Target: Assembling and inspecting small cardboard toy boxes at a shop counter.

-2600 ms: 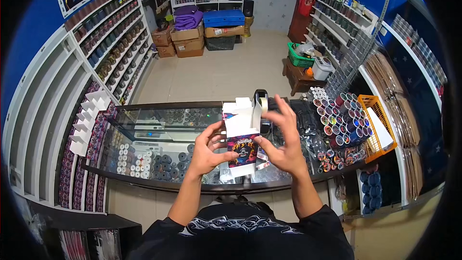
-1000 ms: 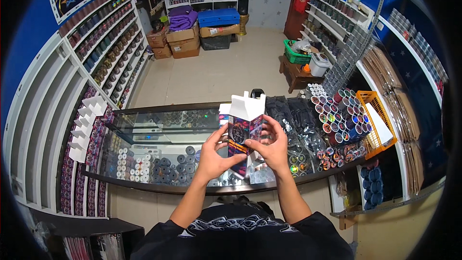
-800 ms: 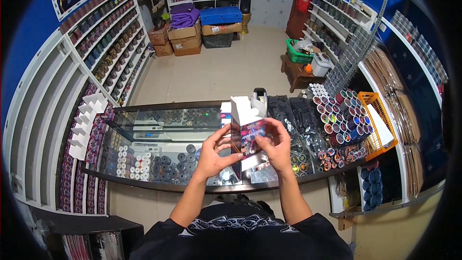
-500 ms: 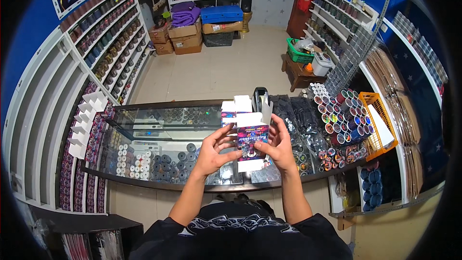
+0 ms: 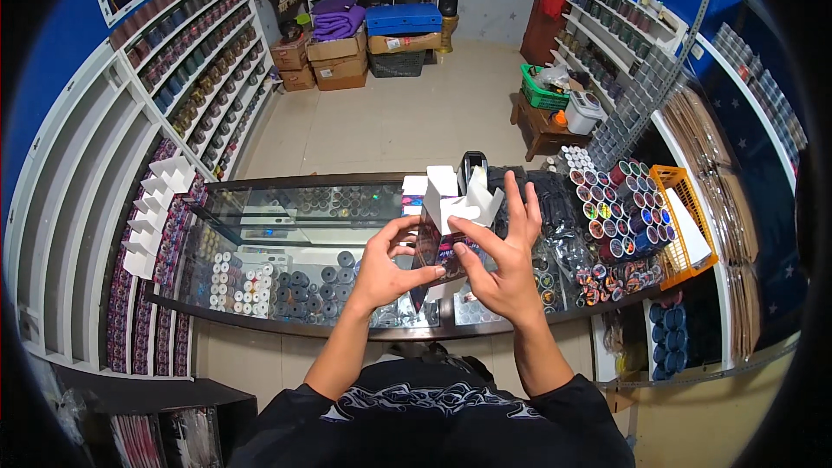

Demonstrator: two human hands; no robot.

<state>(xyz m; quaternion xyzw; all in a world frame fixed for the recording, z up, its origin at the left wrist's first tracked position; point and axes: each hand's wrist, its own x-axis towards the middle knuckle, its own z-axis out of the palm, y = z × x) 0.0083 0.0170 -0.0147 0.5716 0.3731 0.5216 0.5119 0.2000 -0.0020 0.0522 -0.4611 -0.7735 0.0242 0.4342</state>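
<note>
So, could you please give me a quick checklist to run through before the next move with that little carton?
1. Left hand has a grip on the printed carton: ok, fingers and thumb pinch its left side.
2. Right hand supports the carton: ok, thumb at its right side, fingers spread behind.
3. White top flaps open: ok, they stand up.
4. Carton contents: cannot tell, inside is hidden.
5. Glass counter below the hands: ok, carton is held above it.
6. Round jars to the right kept apart: ok, none touched.
</note>
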